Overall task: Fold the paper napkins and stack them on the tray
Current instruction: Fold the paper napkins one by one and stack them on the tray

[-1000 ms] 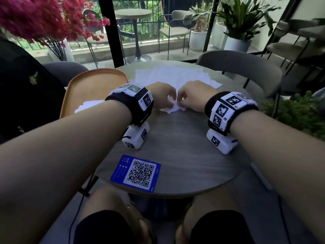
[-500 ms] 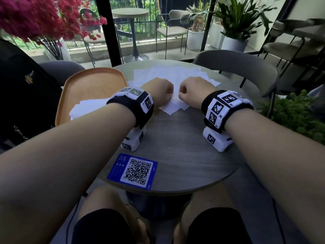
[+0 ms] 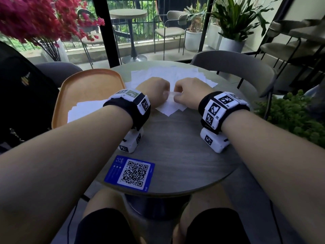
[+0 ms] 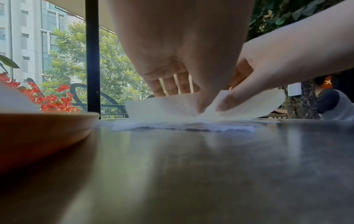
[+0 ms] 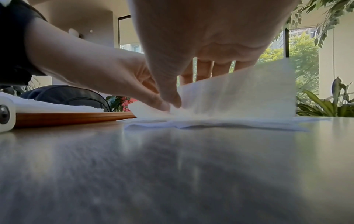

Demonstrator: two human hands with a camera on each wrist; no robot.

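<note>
You are working with both hands close together over the middle of the round table (image 3: 175,155), thumbs nearly touching. Your left hand (image 3: 154,93) is pinching the near edge of a white napkin (image 3: 169,97) between thumb and curled fingers, and your right hand (image 3: 190,93) is pinching the same napkin just beside it. In the left wrist view, the napkin (image 4: 172,106) is lifting off the surface in a shallow curve, with your left thumb (image 4: 205,97) pressing into its edge next to the thumb of your right hand (image 4: 268,68). In the right wrist view the sheet (image 5: 239,94) is standing up higher on the right side, in front of your right fingers (image 5: 205,68), while your left hand (image 5: 114,78) is meeting it from the left. Under the lifted napkin, a loose pile of flat napkins (image 3: 168,74) is lying spread on the table, reaching towards the far edge. The orange tray (image 3: 91,85) is sitting to your left, just beside the pile, and a stack of napkins (image 3: 84,110) is lying on its near part. A blue QR card (image 3: 131,173) is lying on the table near you.
</note>
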